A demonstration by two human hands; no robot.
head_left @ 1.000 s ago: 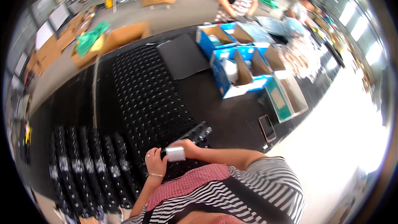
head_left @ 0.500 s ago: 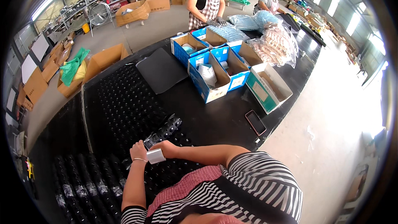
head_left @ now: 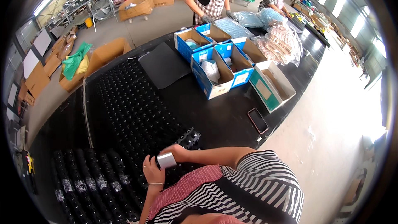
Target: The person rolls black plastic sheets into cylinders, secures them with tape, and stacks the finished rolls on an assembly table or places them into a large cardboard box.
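A black studded bundle [head_left: 190,138] lies slantwise on the table in front of me, its lower part hidden by my hands. My left hand [head_left: 152,171] is closed around the near end of this bundle, fingers bent. My right hand [head_left: 178,152] grips a small silvery roll of clear wrap [head_left: 166,160], held close beside my left hand. Under and beyond them spreads a layer of black studded pieces [head_left: 130,103]. To the left, several finished-looking black bundles [head_left: 89,184] lie side by side, each with clear wrap around its middle.
Blue open boxes [head_left: 212,74] with small parts and a green-white box [head_left: 271,87] stand beyond my hands. A phone [head_left: 258,120] lies near the right edge. A dark flat sheet [head_left: 163,66] and bagged goods [head_left: 277,43] rest farther off. Two people work across the table.
Both hands, with the roll and the bundle, have shifted right and slightly nearer me. The view has moved a little. The co-worker's gloved hands across the table have come apart.
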